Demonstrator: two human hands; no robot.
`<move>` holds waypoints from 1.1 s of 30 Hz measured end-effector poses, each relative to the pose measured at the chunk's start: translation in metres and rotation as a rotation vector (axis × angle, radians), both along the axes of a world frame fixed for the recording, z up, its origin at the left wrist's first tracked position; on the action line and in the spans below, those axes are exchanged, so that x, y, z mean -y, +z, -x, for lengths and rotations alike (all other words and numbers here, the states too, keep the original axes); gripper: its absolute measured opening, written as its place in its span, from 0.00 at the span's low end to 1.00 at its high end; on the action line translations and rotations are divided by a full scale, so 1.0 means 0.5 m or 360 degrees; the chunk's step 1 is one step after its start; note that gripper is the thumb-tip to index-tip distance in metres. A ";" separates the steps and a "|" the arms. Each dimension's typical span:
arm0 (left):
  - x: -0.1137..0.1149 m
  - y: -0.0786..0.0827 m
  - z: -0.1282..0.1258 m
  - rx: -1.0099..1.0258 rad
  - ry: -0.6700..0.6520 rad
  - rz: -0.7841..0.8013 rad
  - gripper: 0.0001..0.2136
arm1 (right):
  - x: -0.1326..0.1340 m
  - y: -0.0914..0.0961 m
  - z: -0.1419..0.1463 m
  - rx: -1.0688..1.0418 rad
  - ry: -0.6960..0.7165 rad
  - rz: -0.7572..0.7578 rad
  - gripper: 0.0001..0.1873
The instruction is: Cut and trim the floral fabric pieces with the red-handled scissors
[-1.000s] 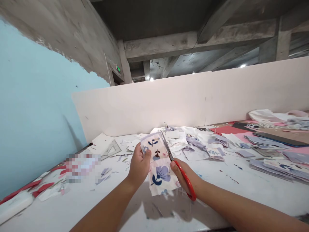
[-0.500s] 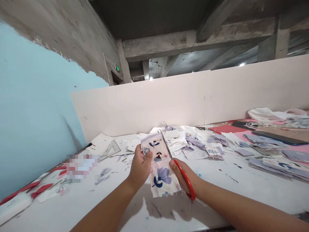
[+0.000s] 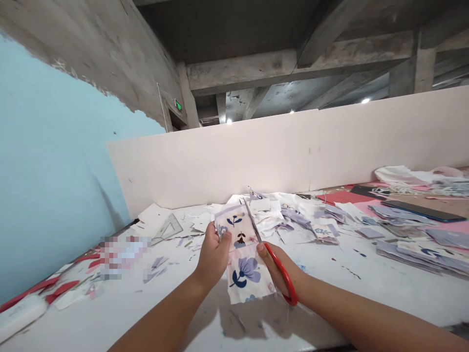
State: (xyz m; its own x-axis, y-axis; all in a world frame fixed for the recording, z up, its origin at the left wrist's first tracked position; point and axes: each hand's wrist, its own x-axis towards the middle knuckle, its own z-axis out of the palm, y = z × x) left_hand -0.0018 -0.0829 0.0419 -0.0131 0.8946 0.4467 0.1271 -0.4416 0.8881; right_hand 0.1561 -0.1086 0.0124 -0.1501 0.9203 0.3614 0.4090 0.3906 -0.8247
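My left hand (image 3: 216, 249) grips a strip of floral fabric (image 3: 246, 274) by its left edge, thumb on top. The cloth is cream with blue, lilac and dark red flowers, and a lilac band runs along its far end. My right hand (image 3: 278, 264) is closed around red-handled scissors (image 3: 281, 269), whose blades point away from me along the fabric's right edge. The right thumb and fingertips are beside that edge; whether they also touch the cloth I cannot tell. Both hands are raised over the white table (image 3: 164, 313), where their shadows fall.
Behind the hands lies a heap of paper and fabric scraps (image 3: 293, 215), with a triangular ruler (image 3: 169, 227) to its left. Stacked fabric pieces (image 3: 421, 254) and a dark phone (image 3: 425, 210) are at right. Red strips (image 3: 62, 289) lie at left. A pale partition (image 3: 234, 156) closes the back.
Hands, fabric and scissors hold almost the same pose. The view has shifted very slightly.
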 end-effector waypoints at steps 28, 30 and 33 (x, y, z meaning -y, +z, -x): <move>-0.028 -0.024 0.007 -0.0056 0.0021 0.0057 0.18 | -0.008 -0.004 -0.003 -0.0121 0.0026 0.0146 0.24; -0.028 -0.023 0.007 -0.0042 0.0015 0.0066 0.18 | -0.009 -0.003 -0.003 -0.0111 0.0028 0.0154 0.24; -0.026 -0.020 0.007 -0.0033 0.0010 0.0101 0.17 | -0.009 -0.001 -0.002 -0.0109 0.0028 0.0140 0.24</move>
State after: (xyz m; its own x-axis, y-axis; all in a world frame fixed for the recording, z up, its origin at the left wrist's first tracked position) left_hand -0.0053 -0.0697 0.0317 -0.0104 0.9211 0.3892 0.1484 -0.3835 0.9115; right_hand 0.1573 -0.1040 0.0121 -0.1444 0.9462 0.2896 0.3439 0.3224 -0.8819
